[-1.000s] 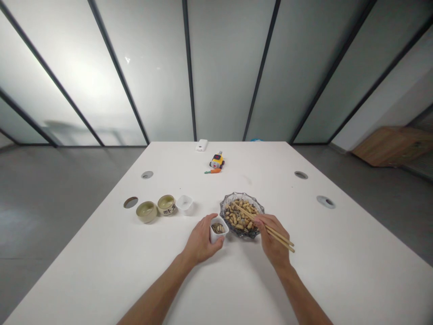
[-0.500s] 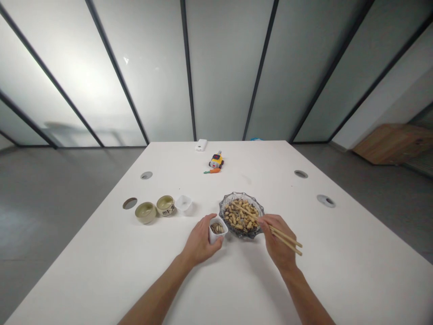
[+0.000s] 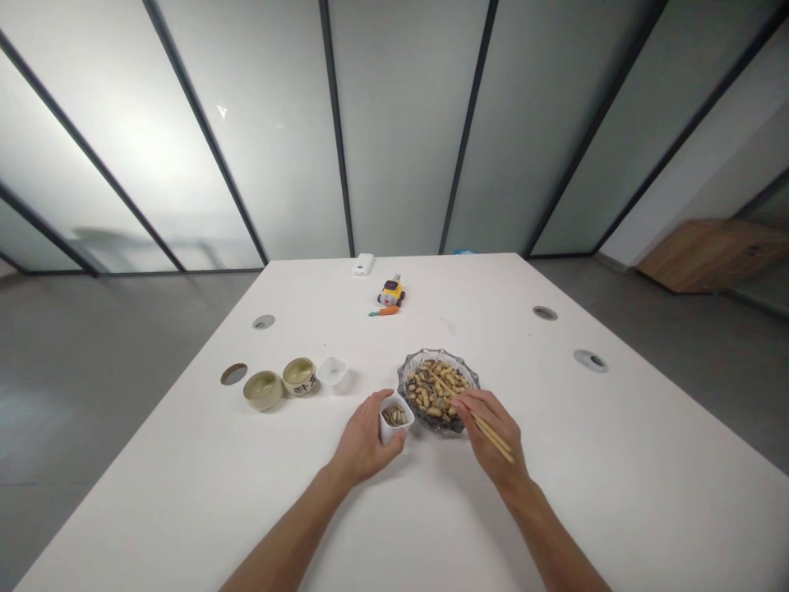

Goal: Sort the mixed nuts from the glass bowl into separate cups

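My left hand (image 3: 367,437) is wrapped round a small white cup (image 3: 392,429) that holds sunflower seeds (image 3: 394,414). Just right of it stands a scalloped glass bowl (image 3: 467,367) filled with peanuts (image 3: 431,375) in their shells and some darker bits. A pair of wooden chopsticks (image 3: 496,437) is gripped in my right hand (image 3: 495,427), over the bowl's right front rim. Their tips reach in among the peanuts; I cannot tell whether anything is pinched between them.
Two greenish ceramic cups (image 3: 264,390) and an empty clear plastic cup (image 3: 333,375) stand on the left. Farther back are a toy car (image 3: 391,292), an orange-handled screwdriver (image 3: 384,312) and a white device (image 3: 363,264). Cable holes (image 3: 545,313) pierce the white table (image 3: 382,526) near both sides.
My right hand has shifted left and turned the chopsticks to a steeper angle, their back ends drawn together. My left hand and the white cup stay nearly in place.
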### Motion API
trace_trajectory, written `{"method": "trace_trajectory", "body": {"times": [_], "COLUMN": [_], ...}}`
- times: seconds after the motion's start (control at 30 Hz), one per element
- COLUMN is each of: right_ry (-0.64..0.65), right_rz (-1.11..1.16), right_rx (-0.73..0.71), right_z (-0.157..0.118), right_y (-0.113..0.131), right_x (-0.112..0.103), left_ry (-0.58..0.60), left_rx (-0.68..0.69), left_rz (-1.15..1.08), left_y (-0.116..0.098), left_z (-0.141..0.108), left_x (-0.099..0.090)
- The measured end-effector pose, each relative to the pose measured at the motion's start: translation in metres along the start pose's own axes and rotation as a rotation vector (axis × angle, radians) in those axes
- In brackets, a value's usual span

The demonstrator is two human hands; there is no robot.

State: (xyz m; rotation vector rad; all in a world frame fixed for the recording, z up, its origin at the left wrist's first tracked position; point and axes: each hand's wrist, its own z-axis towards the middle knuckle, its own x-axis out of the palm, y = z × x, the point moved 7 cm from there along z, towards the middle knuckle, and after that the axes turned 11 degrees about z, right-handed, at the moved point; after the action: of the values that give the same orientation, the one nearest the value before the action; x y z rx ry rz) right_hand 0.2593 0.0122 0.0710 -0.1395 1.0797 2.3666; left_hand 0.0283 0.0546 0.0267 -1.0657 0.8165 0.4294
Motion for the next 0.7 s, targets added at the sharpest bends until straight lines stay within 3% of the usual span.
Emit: {"method": "trace_trajectory", "body": {"times": [0.13, 0.23, 0.37, 0.57, 0.7], "right_ry": [-0.08, -0.146, -0.08, -0.102, -0.03], "right_rz": [-0.021, 0.04, 0.194, -0.005, -0.04], "right_rx": [0.05, 0.167, 0.271, 0.168, 0.085], "right_z": [0.003, 0.003, 0.002, 0.003, 0.003], "right_y": [0.006, 0.007, 0.005, 0.002, -0.003], "right_x": [-0.012, -0.024, -0.023, -0.025, -0.014], "left_ry": [0.002, 0.015, 0.032, 0.039, 0.037], "left_rx": [-0.005, -0.01, -0.017, -0.024, -0.015], "left_rz": [0.005, 0.013, 0.015, 0.025, 0.027], "left_y": [0.001, 0.001, 0.001, 0.001, 0.001], "left_z": [0.0, 0.0, 0.0, 0.0, 0.0], "left_x": [0.0, 0.001, 0.001, 0.001, 0.001]}}
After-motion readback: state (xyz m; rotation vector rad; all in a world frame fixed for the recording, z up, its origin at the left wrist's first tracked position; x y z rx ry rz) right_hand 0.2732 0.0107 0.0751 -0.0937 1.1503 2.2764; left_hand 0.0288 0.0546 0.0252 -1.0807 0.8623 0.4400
